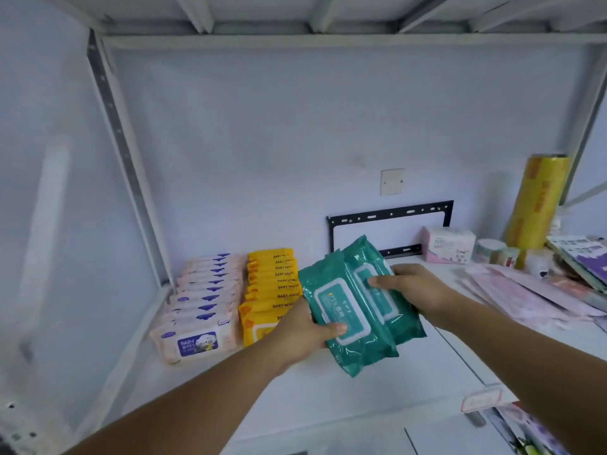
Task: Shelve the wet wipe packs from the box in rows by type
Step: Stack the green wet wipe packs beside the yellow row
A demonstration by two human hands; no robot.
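- Above the white shelf (328, 389), just right of the yellow row (272, 290), I hold 2 teal packs (341, 300) overlapped and tilted.
- My left hand (302, 333) pinches the nearer pack's edge, thumb on top; my right hand (414, 287) clasps the farther one.
- I'd start a 3rd row beside yellow — set them leaning, labels forward, matching the pink row (203, 307), and release 1 at a time.
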